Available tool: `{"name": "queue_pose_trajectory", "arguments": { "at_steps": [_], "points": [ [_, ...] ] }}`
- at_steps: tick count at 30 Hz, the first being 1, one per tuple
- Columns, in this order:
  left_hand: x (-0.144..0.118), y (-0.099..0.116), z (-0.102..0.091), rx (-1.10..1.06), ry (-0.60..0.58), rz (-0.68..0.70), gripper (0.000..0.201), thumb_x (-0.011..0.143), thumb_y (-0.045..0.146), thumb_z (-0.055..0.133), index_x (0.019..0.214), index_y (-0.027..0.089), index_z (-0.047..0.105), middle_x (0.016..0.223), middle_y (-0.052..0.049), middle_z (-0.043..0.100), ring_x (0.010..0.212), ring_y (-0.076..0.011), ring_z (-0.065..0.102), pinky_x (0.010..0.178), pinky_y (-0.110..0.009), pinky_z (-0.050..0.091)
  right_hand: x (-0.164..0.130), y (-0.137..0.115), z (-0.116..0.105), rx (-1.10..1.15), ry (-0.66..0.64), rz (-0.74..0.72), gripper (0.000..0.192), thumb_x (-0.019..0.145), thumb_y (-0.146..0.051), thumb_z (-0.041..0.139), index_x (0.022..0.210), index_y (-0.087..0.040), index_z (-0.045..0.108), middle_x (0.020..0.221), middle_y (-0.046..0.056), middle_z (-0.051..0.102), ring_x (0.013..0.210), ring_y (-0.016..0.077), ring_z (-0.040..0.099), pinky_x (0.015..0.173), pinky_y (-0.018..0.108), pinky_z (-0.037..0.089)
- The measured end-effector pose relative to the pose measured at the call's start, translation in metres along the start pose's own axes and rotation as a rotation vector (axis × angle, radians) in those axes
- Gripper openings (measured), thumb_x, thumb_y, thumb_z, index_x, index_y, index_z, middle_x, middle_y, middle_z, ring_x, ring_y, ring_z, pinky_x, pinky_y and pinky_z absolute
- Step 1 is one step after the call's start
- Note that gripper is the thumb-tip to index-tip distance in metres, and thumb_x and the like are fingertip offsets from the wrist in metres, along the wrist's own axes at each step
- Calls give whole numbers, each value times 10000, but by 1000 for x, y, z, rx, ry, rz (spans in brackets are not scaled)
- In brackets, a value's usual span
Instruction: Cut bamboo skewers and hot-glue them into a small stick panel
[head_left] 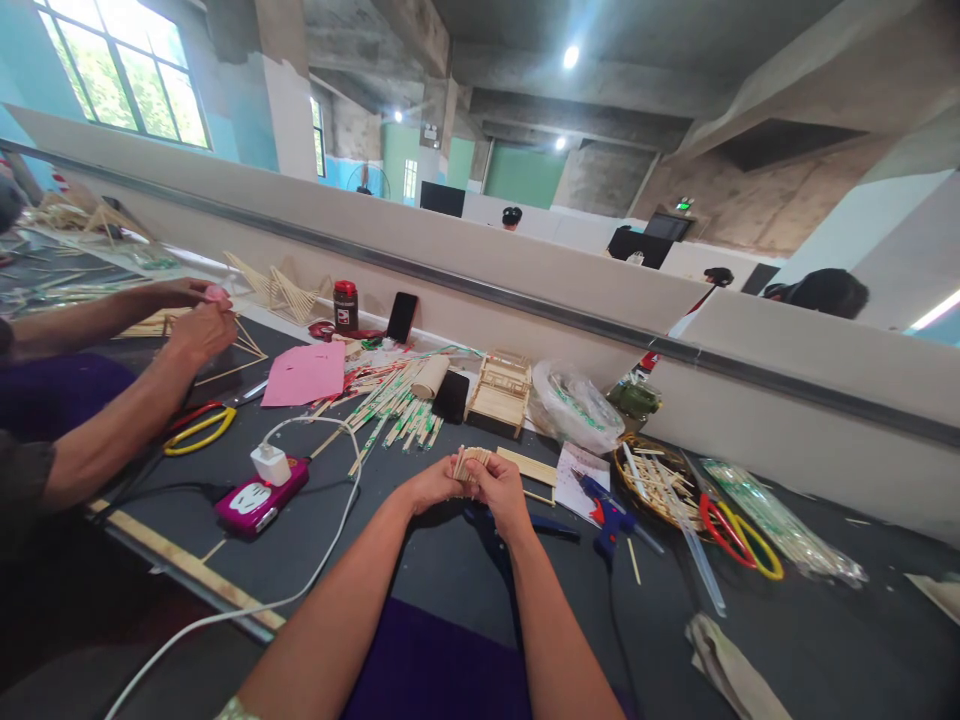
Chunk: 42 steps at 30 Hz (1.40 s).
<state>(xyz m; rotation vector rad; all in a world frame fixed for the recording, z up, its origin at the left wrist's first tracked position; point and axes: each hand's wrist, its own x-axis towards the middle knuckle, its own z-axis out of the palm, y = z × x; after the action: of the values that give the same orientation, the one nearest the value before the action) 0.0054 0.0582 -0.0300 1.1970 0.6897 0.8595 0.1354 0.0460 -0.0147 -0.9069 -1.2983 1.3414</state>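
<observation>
Both hands together, left hand (pixel 433 486), right hand (pixel 501 487), clamped on stick bundle (pixel 469 462)

Both forearms bare, no sleeves in view; left hand (pixel 433 486), right hand (pixel 501 490) ungloved, ringless
</observation>
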Motion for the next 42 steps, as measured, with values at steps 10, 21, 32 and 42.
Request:
{"name": "queue_pose_trajectory", "arguments": {
  "at_steps": [10, 21, 32, 42],
  "points": [
    [-1, 1, 1, 47, 2, 8, 253, 574, 223, 749, 755, 108, 616, 675, 9, 562, 633, -91, 468, 628, -215, 386, -1, 1, 1, 2, 18, -13, 352, 701, -444, 725, 939, -186, 732, 951, 78, 735, 916, 264, 669, 821, 409, 525],
    [-1, -4, -3, 187, -34, 45, 276, 645, 248, 733, 871, 127, 631, 748, 1, 603, 685, -118, 506, 673, -240, 429, -5, -16, 7, -42, -90, -116, 255, 756, -440, 682, 822, -205, 755, 853, 62, 747, 1084, 281, 620, 1001, 452, 414],
    [-8, 13, 3, 186, -121, 90, 363, 708, 457, 711, 738, 101, 647, 708, -58, 648, 667, -141, 585, 691, -253, 452, -8, -27, 5, 62, 49, -90, 372, 740, -540, 666, 859, -193, 724, 952, 96, 730, 966, 267, 662, 823, 398, 536],
    [-22, 32, 14, -112, -88, -12, 335, 762, 408, 691, 912, 118, 617, 674, -41, 651, 504, -115, 587, 507, -222, 474, -8, -39, -6, 67, 57, -95, 368, 811, -502, 606, 1008, -197, 662, 985, 72, 713, 688, 159, 659, 633, 282, 525]
  ]
}}
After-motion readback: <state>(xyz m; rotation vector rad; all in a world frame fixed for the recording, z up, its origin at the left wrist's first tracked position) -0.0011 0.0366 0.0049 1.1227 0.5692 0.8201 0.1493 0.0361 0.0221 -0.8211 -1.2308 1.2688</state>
